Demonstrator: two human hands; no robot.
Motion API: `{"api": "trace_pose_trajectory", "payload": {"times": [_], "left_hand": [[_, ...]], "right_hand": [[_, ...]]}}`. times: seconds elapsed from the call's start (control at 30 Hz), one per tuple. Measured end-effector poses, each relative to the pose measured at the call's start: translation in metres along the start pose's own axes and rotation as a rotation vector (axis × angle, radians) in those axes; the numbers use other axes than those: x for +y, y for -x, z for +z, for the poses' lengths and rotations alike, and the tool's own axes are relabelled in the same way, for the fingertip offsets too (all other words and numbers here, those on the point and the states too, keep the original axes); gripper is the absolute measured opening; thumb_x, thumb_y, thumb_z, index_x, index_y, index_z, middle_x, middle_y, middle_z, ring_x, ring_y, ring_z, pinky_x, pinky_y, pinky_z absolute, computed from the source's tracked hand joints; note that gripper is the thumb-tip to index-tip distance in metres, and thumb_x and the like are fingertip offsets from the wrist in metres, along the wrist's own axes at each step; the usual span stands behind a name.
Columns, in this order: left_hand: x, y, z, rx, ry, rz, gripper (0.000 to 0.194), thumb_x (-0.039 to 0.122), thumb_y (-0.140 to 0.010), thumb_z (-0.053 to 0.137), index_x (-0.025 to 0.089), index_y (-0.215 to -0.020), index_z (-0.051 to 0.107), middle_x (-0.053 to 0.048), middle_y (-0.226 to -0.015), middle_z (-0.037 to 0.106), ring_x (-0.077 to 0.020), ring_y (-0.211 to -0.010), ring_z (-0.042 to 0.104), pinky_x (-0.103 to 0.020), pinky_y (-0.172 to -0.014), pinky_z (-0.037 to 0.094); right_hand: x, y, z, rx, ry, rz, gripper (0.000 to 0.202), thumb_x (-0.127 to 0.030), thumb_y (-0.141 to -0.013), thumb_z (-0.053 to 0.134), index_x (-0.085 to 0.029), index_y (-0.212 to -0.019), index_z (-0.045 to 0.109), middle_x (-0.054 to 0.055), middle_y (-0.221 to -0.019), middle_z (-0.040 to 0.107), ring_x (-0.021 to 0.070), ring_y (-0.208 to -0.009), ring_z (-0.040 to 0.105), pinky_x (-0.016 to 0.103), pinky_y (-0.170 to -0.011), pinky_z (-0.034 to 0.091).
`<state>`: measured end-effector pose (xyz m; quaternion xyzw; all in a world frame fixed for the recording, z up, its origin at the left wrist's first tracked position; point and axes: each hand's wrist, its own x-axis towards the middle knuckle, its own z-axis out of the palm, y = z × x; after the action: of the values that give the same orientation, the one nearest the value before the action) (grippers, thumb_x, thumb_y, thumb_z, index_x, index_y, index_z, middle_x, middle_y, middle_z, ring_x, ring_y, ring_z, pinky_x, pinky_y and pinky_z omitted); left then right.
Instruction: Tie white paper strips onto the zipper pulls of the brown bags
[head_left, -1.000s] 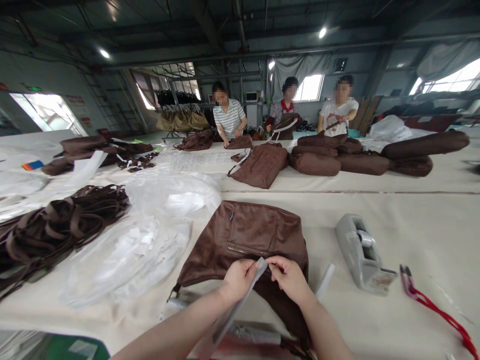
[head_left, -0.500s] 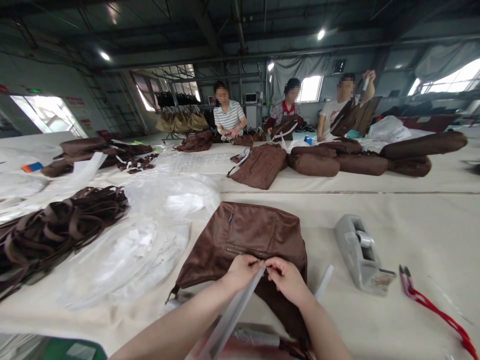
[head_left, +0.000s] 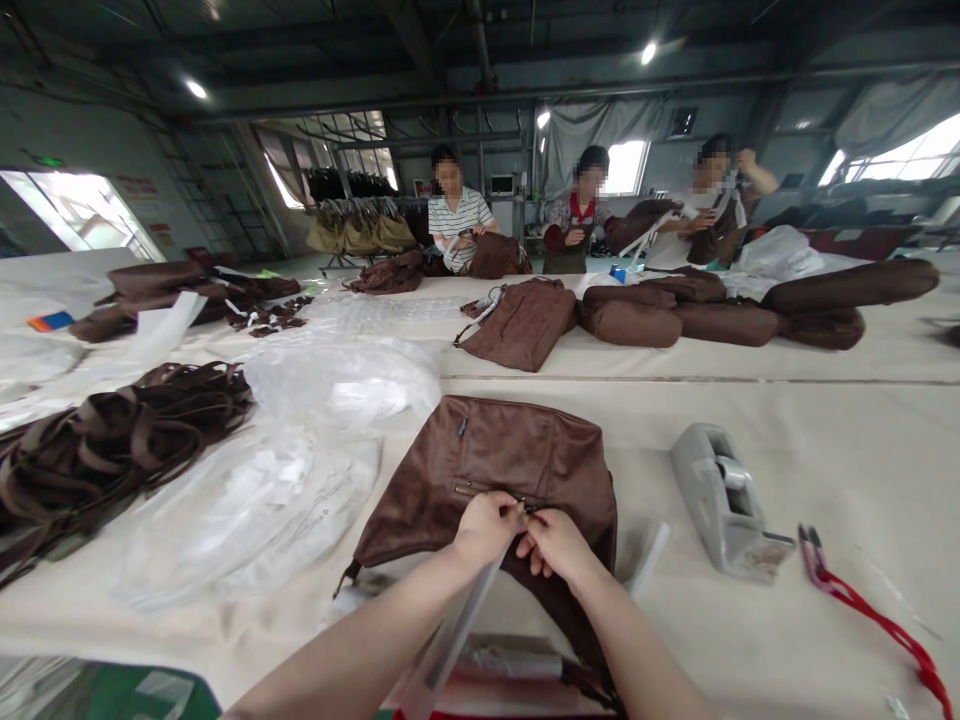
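Observation:
A brown leather-look bag [head_left: 517, 440] lies flat in front of me, with a zipper [head_left: 480, 491] across its lower half. Over the zipper's right end, my left hand [head_left: 487, 528] pinches the upper end of a pale translucent strip [head_left: 461, 625]. My right hand [head_left: 556, 545] meets it there, thumb and forefinger pinched at the same strip end, the other fingers curled. The strip hangs down towards me between my forearms. Exactly what the fingertips do at the zipper is hidden. The bag's brown strap [head_left: 559, 605] curves beneath my right wrist.
To the right stand a grey tape dispenser [head_left: 724, 500] and small snips [head_left: 814, 550] on a red cord. Clear plastic bags [head_left: 247, 520] and a heap of brown straps [head_left: 127, 430] lie left. More brown bags [head_left: 517, 320] sit across the table, where several people work.
Both hands have shifted slightly up towards the zipper, fingertips closer together, and the strip's top end has gone with them. Across the table, co-workers have moved the brown pieces they handle.

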<state>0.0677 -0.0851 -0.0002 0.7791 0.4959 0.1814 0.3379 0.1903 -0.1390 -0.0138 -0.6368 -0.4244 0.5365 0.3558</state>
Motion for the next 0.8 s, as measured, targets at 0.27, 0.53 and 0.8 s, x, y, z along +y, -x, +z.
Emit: {"api": "trace_pose_trajectory", "payload": {"times": [0.27, 0.53, 0.8], "left_hand": [[0.009, 0.018, -0.019, -0.023, -0.159, 0.015, 0.021, 0.024, -0.083, 0.049, 0.018, -0.079, 0.068, -0.003, -0.080, 0.068, -0.0145, -0.072, 0.060, -0.023, -0.065, 0.039], [0.020, 0.029, -0.013, 0.138, -0.432, 0.122, 0.019, 0.021, -0.087, 0.046, 0.018, -0.077, 0.062, -0.004, -0.084, 0.063, -0.0162, -0.077, 0.059, -0.027, -0.068, 0.039], [0.020, 0.036, -0.006, 0.098, -0.470, 0.265, 0.018, 0.013, -0.085, 0.045, 0.017, -0.080, 0.062, -0.007, -0.086, 0.062, -0.0200, -0.083, 0.059, -0.030, -0.073, 0.044]], "right_hand": [[0.008, -0.002, 0.007, 0.148, -0.063, -0.050, 0.026, -0.037, -0.079, 0.049, -0.015, -0.075, 0.063, 0.004, -0.070, 0.072, 0.0057, -0.030, 0.047, 0.017, -0.027, 0.027], [0.006, -0.004, 0.009, 0.172, -0.065, -0.066, 0.020, -0.031, -0.070, 0.049, -0.016, -0.061, 0.058, 0.003, -0.060, 0.069, 0.0067, -0.029, 0.047, 0.017, -0.027, 0.024], [0.002, 0.001, 0.005, 0.120, -0.295, -0.038, 0.041, -0.053, -0.074, 0.050, -0.014, -0.064, 0.058, 0.005, -0.051, 0.063, 0.0121, -0.035, 0.055, 0.017, -0.026, 0.025]]}}
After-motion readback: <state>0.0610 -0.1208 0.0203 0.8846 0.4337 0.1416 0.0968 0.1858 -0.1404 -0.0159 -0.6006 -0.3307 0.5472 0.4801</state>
